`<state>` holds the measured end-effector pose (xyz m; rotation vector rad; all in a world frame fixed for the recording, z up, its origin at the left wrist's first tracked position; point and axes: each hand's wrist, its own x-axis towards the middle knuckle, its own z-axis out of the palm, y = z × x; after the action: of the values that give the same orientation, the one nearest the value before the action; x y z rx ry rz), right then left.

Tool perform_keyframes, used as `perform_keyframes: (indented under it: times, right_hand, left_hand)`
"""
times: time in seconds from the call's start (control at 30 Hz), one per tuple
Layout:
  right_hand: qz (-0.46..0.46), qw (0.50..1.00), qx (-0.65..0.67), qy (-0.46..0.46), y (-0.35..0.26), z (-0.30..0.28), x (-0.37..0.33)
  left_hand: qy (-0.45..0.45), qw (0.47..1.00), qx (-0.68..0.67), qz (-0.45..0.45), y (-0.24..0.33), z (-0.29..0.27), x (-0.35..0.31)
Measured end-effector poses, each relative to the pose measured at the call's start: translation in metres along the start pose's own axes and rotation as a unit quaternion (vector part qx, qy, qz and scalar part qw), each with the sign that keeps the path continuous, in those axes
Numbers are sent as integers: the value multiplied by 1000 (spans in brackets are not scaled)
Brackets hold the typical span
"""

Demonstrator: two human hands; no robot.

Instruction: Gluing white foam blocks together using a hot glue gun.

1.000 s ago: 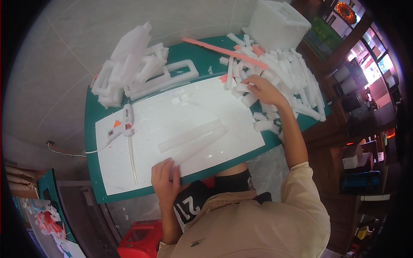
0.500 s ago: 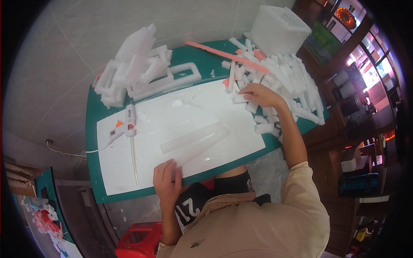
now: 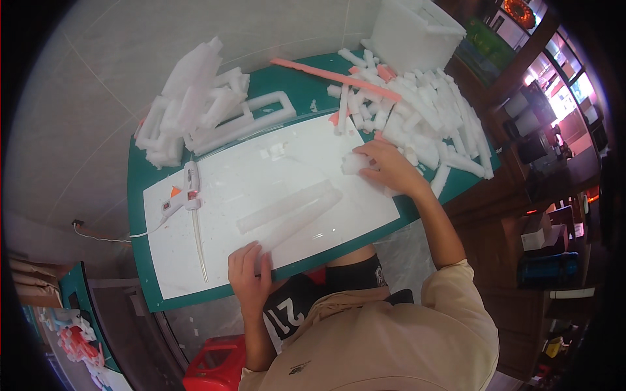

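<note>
Two translucent white foam strips point(image 3: 290, 210) lie in a narrow V on the white board point(image 3: 313, 146). At the near end of the lower strip, my left hand point(image 3: 250, 274) rests by the table edge, its fingers stretched out and fingertips touching or just beside the strip. My right hand point(image 3: 393, 171) is closed around a small white foam block point(image 3: 355, 163) over the board's right side; its fingers partly cover the block. A white glue gun point(image 3: 187, 190) with an orange trigger lies at the board's left, a long clear glue stick point(image 3: 200, 247) extending from it.
White foam frames point(image 3: 195, 114) are stacked at the back left of the green table point(image 3: 145, 260). Many loose foam pieces point(image 3: 424, 107) heap at the back right, under a long pink strip point(image 3: 332, 76) and a white foam box point(image 3: 417, 36). A red stool point(image 3: 218, 365) stands below.
My right hand has drawn back from the foam heap toward me, bringing a small foam block over the board. The left hand stays by the strip's near end. The view has shifted slightly.
</note>
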<state>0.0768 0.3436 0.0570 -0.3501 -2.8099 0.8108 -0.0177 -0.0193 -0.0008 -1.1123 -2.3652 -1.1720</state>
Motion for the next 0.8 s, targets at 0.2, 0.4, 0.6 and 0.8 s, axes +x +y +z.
perform_keyframes:
  times: [0.2, 0.4, 0.6, 0.8]
  right_hand:
    - [-22, 1000, 18, -13, 5, 6, -3]
    - [5, 999, 37, -10, 4, 7, -6]
    - [8, 999, 50, 1, 3, 8, -8]
    - [7, 999, 37, 3, 0, 9, -10]
  left_hand:
    - [1, 1000, 5, -5, 1, 1, 0]
    - [-1, 1000, 9, -7, 0, 0, -1]
    - [-3, 1000, 14, -10, 1, 1, -1]
    - [-2, 1000, 15, -8, 2, 1, -1]
